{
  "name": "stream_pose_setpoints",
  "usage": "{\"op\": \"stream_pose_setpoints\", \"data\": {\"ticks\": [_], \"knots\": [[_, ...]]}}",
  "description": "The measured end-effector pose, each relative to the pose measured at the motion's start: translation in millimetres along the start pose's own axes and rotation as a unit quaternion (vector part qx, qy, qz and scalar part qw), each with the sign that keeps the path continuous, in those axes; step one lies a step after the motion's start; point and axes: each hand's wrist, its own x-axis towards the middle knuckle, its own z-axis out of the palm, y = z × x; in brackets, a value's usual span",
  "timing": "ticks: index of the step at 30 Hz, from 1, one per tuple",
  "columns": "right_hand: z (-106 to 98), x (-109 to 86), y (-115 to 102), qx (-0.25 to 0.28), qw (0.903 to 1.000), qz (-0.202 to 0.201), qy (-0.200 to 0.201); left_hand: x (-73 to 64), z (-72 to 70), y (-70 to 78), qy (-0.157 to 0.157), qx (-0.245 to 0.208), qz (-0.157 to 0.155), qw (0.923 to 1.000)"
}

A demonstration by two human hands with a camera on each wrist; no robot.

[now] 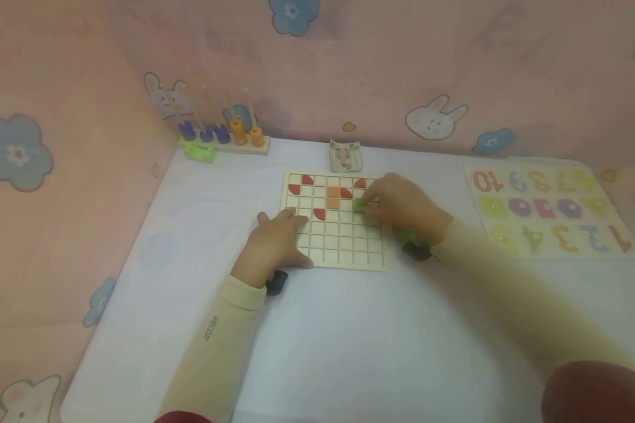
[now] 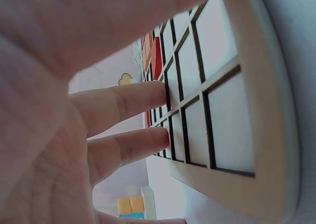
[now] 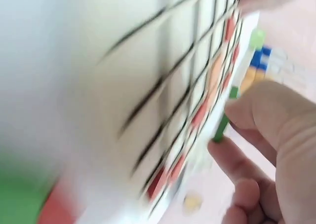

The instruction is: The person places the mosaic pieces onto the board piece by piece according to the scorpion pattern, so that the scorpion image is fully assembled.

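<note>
A wooden grid board (image 1: 344,242) lies flat on the white table, with several red quarter-circle pieces (image 1: 319,214) and orange squares (image 1: 333,203) in its upper cells. My left hand (image 1: 272,244) rests at the board's left side, fingers spread; in the left wrist view two fingertips (image 2: 160,137) touch the grid. Over the right part of the board, my right hand (image 1: 402,202) pinches a small green tile (image 3: 224,127) between thumb and fingers. In the right wrist view the tile stands edge-on, close over the grid.
A bead-counting stand (image 1: 227,143) and a light green piece (image 1: 199,152) are at the back left. Behind the board stands a small printed card (image 1: 345,157). At right lies a number puzzle board (image 1: 547,232). Green pieces (image 1: 404,235) show beneath my right wrist.
</note>
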Motion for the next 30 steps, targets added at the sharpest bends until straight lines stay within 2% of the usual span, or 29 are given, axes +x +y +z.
{"op": "stream_pose_setpoints", "data": {"ticks": [3,6,12,15,18,24,30], "knots": [[8.2,22.0,-24.9,-0.02,0.9977,-0.062,0.022,0.6,0.0,-0.9,0.0,0.004,0.001,1.0],[14.8,34.8,-41.9,-0.036,0.9927,-0.106,0.045,1.7,0.4,-1.3,0.001,0.006,0.003,1.0],[25.8,42.9,-54.5,-0.09,0.9835,-0.143,0.064,3.0,1.4,-1.5,0.002,0.007,0.003,1.0],[29.4,45.0,-55.4,-0.098,0.9802,-0.157,0.069,3.1,1.5,-2.4,0.002,0.01,0.001,0.9999],[31.6,44.8,-53.8,-0.106,0.9798,-0.158,0.062,3.5,2.5,-1.6,0.002,0.014,0.0,0.9999],[30.9,43.1,-57.0,-0.135,0.9816,-0.133,0.023,3.0,3.2,-1.0,0.001,0.017,0.002,0.9999],[28.6,41.9,-64.1,-0.145,0.9836,-0.106,0.016,0.6,0.7,-0.3,0.003,0.013,0.003,0.9999]]}}
